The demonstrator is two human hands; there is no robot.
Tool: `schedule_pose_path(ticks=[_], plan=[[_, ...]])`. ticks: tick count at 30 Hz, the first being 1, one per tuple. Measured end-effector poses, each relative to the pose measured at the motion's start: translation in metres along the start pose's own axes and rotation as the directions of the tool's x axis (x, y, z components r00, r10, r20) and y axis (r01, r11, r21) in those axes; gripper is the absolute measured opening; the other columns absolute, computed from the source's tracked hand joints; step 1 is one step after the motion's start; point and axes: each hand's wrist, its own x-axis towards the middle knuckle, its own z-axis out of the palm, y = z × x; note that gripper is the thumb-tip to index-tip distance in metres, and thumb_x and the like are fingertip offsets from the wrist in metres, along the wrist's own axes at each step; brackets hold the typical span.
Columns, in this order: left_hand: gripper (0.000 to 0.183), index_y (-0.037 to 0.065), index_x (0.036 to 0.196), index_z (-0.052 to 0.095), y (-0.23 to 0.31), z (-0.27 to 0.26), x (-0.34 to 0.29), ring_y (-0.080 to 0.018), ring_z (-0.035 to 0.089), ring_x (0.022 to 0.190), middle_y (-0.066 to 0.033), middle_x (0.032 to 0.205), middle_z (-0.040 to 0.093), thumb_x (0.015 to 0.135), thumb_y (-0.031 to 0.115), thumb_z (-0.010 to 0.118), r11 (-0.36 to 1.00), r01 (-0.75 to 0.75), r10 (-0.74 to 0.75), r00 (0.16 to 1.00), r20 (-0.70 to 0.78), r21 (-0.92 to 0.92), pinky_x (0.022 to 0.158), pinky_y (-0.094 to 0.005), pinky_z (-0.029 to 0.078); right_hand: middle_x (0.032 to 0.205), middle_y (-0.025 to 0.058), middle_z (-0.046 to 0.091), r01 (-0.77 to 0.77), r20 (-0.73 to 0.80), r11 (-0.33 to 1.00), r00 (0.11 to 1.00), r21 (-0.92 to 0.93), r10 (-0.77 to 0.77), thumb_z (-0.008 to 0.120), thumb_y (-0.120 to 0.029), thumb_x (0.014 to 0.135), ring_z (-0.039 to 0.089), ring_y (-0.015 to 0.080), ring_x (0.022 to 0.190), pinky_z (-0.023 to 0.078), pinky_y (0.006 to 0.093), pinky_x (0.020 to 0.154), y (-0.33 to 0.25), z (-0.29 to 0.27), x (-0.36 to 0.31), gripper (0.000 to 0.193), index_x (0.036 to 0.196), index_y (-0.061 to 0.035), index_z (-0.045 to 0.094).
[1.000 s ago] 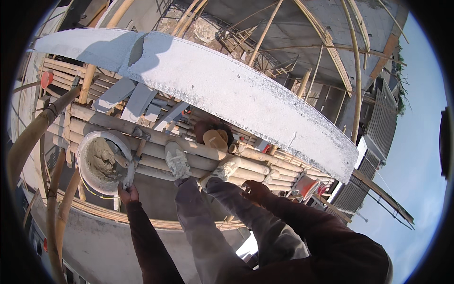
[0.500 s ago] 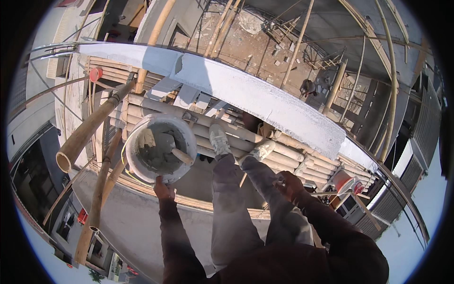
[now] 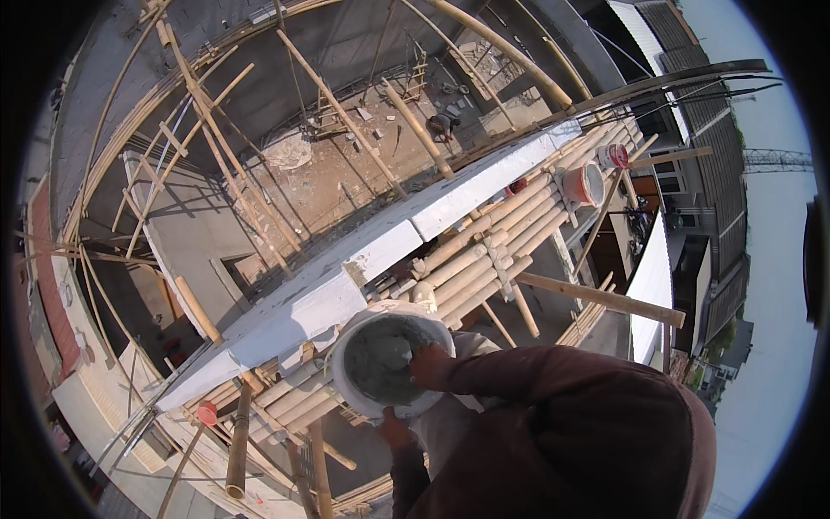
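Observation:
A white bucket (image 3: 340, 374) stands on the bamboo platform against the block wall, with wet grey mortar (image 3: 370, 368) inside. My left hand (image 3: 398, 432) grips its near rim, fingers closed over the edge. Inside the bucket, my right hand (image 3: 430, 367) is closed around the handle of a trowel, whose blade (image 3: 397, 352) lies in the mortar. The handle is mostly hidden by my fingers.
A wall of white blocks (image 3: 385, 253) runs diagonally past the bucket, with a drop beyond it. Bamboo poles (image 3: 527, 221) form the platform. An orange bucket (image 3: 577, 187) stands further right; a plank (image 3: 605, 299) juts outward. Far below, a person (image 3: 443, 127) crouches.
My view has swung toward the right. My right hand has gone from beside my knee into the bucket and taken the trowel's handle. My left hand remains on the rim.

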Motion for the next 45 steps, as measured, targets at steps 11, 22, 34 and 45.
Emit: schedule_pose_path(ticks=[11,22,34,45], plan=[[0.037,-0.018,0.101,0.056,0.096,0.104,0.022,-0.0346,0.064,0.087,-0.0268,0.098,0.066,0.087,0.016,0.063,0.788,-0.364,0.250,0.926,0.281,0.496,0.079,-0.0433,0.050,0.101,0.0203,0.072,-0.512,0.063,0.678,0.819,0.528,0.570,0.050,-0.019,0.096,0.072,0.0339,0.096,0.058,0.0459,0.078,0.127,-0.025,-0.111,0.034,0.122,-0.0005,0.057],[0.022,-0.010,0.085,0.061,0.204,0.190,-0.045,-0.0206,0.061,0.072,-0.0127,0.079,0.066,0.086,0.012,0.061,0.863,-0.437,0.282,0.833,0.476,0.254,0.065,-0.0388,0.047,0.112,0.0085,0.074,-0.646,0.120,0.630,0.733,0.431,0.669,0.065,-0.020,0.091,0.071,0.0240,0.105,0.058,0.0380,0.079,0.178,-0.051,-0.160,0.023,0.106,-0.0090,0.076],[0.012,-0.002,0.090,0.063,0.213,0.166,-0.020,-0.0244,0.064,0.073,-0.0122,0.082,0.067,0.090,0.010,0.061,-0.012,-0.931,0.350,0.337,0.874,0.364,0.069,-0.0386,0.047,0.081,0.0102,0.068,0.122,0.015,-0.884,0.989,0.451,0.144,0.057,-0.033,0.099,0.067,0.0188,0.059,0.055,0.0325,0.055,0.180,0.033,-0.152,0.035,0.119,-0.0061,0.067],[0.016,0.001,0.072,0.056,0.258,0.209,-0.088,-0.0124,0.050,0.064,0.0027,0.071,0.055,0.083,0.007,0.066,0.799,-0.467,0.171,0.781,0.601,0.380,0.058,-0.0333,0.042,0.106,0.0194,0.070,-0.416,-0.206,0.544,0.625,0.729,0.753,0.055,-0.021,0.090,0.071,0.0365,0.092,0.057,0.0440,0.080,0.138,-0.037,-0.205,0.026,0.108,-0.0055,0.068]])
